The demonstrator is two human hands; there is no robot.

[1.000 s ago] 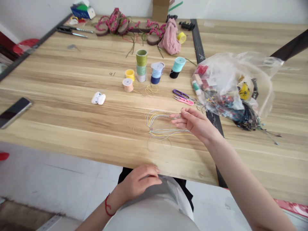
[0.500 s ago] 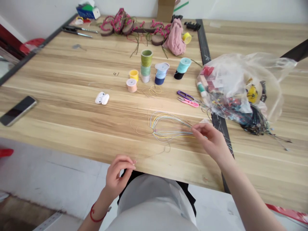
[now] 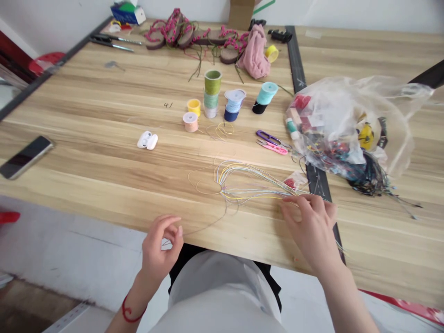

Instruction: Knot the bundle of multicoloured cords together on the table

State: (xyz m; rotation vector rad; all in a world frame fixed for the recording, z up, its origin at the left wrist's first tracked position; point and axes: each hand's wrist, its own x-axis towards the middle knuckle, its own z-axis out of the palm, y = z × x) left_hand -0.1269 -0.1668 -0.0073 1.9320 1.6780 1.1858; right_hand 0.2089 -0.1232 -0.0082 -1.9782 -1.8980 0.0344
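Note:
A bundle of thin cords (image 3: 243,190) in yellow, pale blue and white lies on the table, gathered at a small knot on its left and fanned into two groups. My right hand (image 3: 310,226) bends over the right end of the bundle, fingers closed on some of the cords; its fingertips partly hide what they grip. Down at the table's front edge, my left hand (image 3: 161,247) has curled fingers around a thin dark thread (image 3: 208,226) that runs up to the knot. A small bag with red contents (image 3: 293,181) rests just behind the right fingers.
Thread spools (image 3: 212,88) stand mid-table, with purple snips (image 3: 268,137) and pink snips (image 3: 272,147) beside them. At right sits a clear plastic bag (image 3: 391,115) of cords. An earbud case (image 3: 147,140), a phone (image 3: 26,157) and pink-corded pieces (image 3: 176,30) lie further off.
My right hand has moved right and nearer along the cords, uncovering the small red-filled bag. My left hand has shifted left, drawing the dark thread straighter.

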